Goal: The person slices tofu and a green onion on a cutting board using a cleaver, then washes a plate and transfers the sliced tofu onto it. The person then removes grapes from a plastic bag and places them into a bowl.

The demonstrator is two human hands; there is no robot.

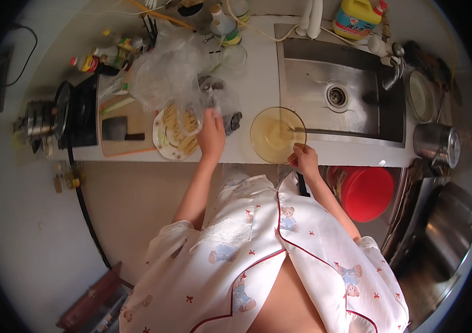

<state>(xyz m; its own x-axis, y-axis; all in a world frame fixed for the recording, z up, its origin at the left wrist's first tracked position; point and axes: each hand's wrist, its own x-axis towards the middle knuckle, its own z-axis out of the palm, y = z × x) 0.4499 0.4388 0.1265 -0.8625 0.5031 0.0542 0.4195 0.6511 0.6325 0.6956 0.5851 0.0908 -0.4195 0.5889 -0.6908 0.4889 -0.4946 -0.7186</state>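
Observation:
My right hand (304, 160) grips the rim of an amber see-through glass bowl (269, 139) at the counter's front edge, left of the sink. My left hand (212, 136) is closed at the lower end of a thin clear plastic bag (164, 72), blurred around the fingertips. Just left of that hand, a white plate (164, 150) carries pale yellow cut strips (183, 133). Beyond my left hand, a dark crumpled bag (235, 123) lies on the counter. A cleaver (117, 129) rests on a cutting board (125, 145) farther left.
At the right is a steel sink (316, 72) with a tap (394, 75). Sauce bottles (94, 62) and a yellow jug (355, 21) stand along the back. A black pan (64, 108) is far left. Below the counter are a red basin (366, 194) and a steel pot (435, 145) beside it.

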